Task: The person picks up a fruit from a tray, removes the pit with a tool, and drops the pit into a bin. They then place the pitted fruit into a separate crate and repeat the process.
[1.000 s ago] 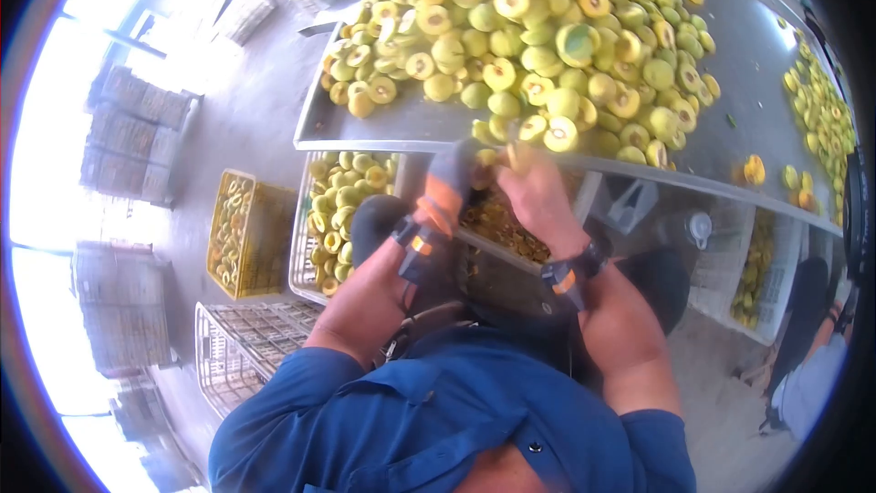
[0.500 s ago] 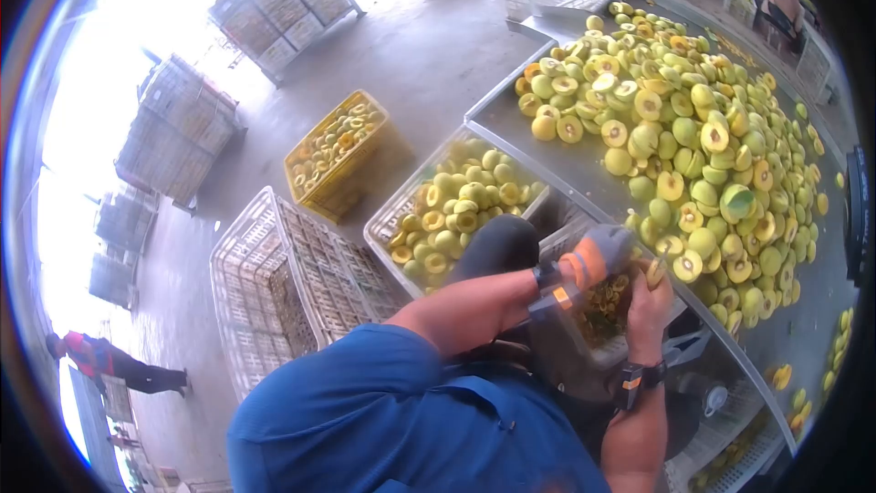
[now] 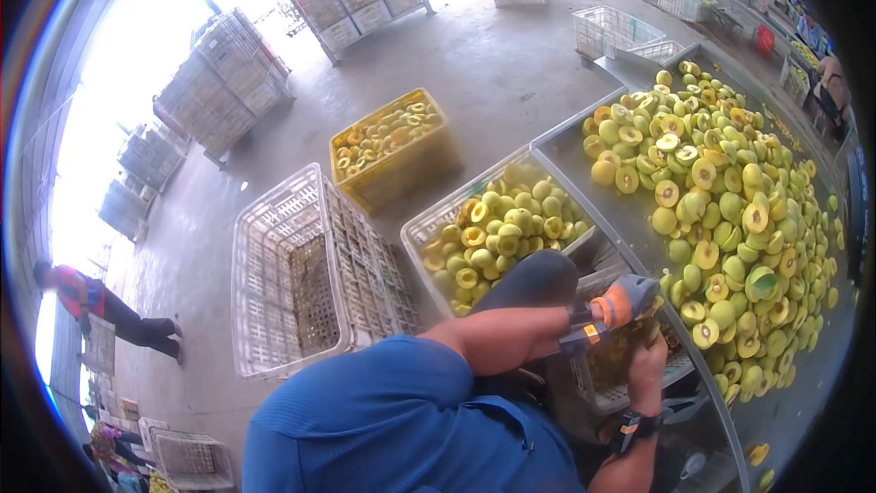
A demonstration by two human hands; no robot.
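Observation:
My left hand [image 3: 630, 299], in a grey and orange glove, is closed over a crate beside the metal table. What its fingers hold is hidden. Just below it, my bare right hand [image 3: 648, 361] is closed with its fingers raised against a yellow-green peach half [image 3: 651, 312], mostly covered by the two hands. Under them, a crate [image 3: 593, 393] contains dark brownish scraps. A big heap of halved yellow-green peaches [image 3: 730, 237], some with brown pits showing, covers the metal table [image 3: 570, 141] at the right.
A white crate [image 3: 408, 230] of peach halves stands left of the table. Behind it is a yellow crate [image 3: 392, 181] with pitted halves. Empty white crates [image 3: 239, 292] lie at the left. Farther off, a person [image 3: 100, 306] carries a crate near stacked crates [image 3: 224, 82].
The view has swung, so the scene sits lower and farther right. Both hands remain together over the scrap crate. The peach half is now more covered by my hands. The distant person now shows a crate.

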